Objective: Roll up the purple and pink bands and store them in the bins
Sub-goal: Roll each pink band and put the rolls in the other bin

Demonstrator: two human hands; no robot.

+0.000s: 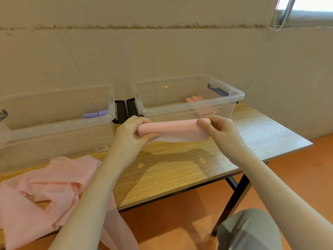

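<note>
both hands grip a half-rolled pink band (173,129) in the air above the table's (261,130) far edge, left hand (134,131) and right hand (214,128) pinching its two ends. judged best: keep the ends level and the turns tight. thin, matte, limp sheet hangs below. clear hard right bin (236,95) holds pink rolls (193,99); left bin (111,107) purple rolls (95,114).
</note>
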